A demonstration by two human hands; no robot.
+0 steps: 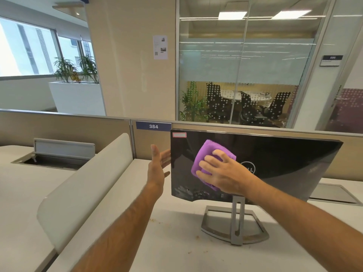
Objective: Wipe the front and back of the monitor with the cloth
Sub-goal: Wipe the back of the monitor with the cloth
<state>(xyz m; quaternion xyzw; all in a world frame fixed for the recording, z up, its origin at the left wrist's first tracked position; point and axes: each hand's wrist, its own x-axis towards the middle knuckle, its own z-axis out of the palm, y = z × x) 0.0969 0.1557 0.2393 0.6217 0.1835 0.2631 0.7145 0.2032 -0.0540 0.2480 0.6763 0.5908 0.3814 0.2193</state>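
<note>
Right hand [222,173] presses the purple cloth [206,154] flat on the monitor [284,163] back at frame centre, left hand [159,163] open beside its edge; I fear pushing hard could tip it.

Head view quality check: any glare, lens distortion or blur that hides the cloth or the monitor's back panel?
Head view: wide-angle bending curves the partition rail and the monitor top edge; its glossy back panel carries soft reflections but stays readable; the purple cloth under the right hand is sharp; the left hand is slightly soft.
</note>
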